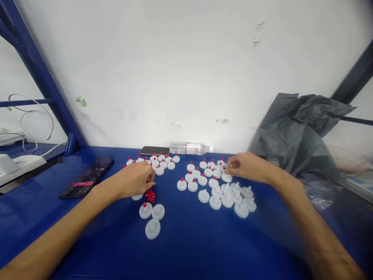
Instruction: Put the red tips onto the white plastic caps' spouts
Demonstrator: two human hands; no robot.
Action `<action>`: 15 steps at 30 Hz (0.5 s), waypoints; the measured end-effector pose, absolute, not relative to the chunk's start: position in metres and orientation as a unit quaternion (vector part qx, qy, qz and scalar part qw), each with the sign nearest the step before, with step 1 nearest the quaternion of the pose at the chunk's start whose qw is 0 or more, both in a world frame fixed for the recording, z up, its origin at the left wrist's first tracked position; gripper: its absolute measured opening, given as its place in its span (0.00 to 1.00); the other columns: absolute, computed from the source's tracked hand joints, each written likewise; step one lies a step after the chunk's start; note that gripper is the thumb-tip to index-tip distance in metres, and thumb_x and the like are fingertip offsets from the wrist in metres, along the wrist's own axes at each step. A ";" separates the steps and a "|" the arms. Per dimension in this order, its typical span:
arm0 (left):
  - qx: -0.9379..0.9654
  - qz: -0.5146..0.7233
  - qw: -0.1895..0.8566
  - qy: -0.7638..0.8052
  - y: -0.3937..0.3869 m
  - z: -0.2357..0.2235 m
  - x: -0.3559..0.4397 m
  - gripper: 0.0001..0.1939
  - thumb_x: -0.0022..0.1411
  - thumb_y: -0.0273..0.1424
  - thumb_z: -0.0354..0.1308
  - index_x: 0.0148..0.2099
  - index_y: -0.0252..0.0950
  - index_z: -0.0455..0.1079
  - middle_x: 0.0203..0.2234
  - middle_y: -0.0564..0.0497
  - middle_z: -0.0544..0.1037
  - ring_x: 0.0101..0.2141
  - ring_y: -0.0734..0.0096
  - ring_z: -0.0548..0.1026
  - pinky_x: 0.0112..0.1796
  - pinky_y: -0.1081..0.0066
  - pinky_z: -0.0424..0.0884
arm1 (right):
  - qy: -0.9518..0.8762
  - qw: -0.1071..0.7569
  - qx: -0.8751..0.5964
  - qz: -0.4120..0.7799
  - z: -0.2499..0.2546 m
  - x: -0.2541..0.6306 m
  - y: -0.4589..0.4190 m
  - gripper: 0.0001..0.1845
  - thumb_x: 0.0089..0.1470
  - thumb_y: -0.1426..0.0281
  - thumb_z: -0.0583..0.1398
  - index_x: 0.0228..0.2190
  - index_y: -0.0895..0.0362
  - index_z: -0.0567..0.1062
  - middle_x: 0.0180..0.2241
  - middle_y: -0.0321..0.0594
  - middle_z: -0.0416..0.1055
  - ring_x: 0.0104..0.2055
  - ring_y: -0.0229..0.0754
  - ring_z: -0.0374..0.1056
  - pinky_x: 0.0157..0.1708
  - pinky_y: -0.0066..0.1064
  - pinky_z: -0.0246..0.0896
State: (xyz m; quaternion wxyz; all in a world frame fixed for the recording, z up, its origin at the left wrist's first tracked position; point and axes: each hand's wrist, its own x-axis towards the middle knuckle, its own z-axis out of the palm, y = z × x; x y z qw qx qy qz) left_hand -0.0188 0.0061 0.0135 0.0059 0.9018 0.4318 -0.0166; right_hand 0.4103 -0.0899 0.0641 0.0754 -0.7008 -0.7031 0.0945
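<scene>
My left hand (134, 181) rests knuckles-up on the blue table (186, 249), fingers curled down beside a small pile of red caps (150, 195); anything in its grip is hidden. My right hand (247, 166) is curled with its fingertips pinching at a white round part (226, 177) at the back of the right-hand group. White round parts lie in groups: several with red tips at the back (163, 161), several in the middle (192, 182), several plain white ones to the right (227, 200), and three near me (152, 217).
A phone with a lit screen (86, 177) lies at the left. A second phone (154, 150) and a lying water bottle (190, 148) sit by the wall. A crumpled dark plastic bag (300, 132) fills the right. Blue frame beams (37, 74) and cables stand at the left.
</scene>
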 end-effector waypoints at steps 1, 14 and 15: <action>0.898 -0.029 0.005 0.439 0.004 0.017 -0.017 0.10 0.77 0.29 0.75 0.38 0.41 0.88 0.40 0.43 0.90 0.42 0.51 0.86 0.41 0.62 0.70 | -0.700 0.068 -0.704 0.098 0.063 0.413 -0.089 0.08 0.71 0.63 0.75 0.37 0.49 0.93 0.37 0.40 0.94 0.40 0.51 0.89 0.42 0.36 0.74; 0.929 0.118 -0.007 0.350 -0.007 0.023 -0.008 0.13 0.84 0.24 0.61 0.48 0.40 0.86 0.42 0.47 0.92 0.40 0.56 0.85 0.42 0.63 0.69 | -0.715 0.058 -0.691 0.087 0.053 0.427 -0.088 0.10 0.75 0.63 0.73 0.41 0.46 0.96 0.41 0.41 0.97 0.42 0.50 0.93 0.45 0.35 0.79; 0.930 0.135 -0.010 0.341 -0.006 0.020 -0.008 0.12 0.84 0.25 0.61 0.50 0.40 0.87 0.44 0.46 0.92 0.41 0.56 0.85 0.42 0.63 0.71 | -0.721 0.062 -0.685 0.083 0.050 0.427 -0.087 0.10 0.76 0.64 0.72 0.42 0.46 0.97 0.42 0.42 0.97 0.43 0.50 0.93 0.46 0.34 0.80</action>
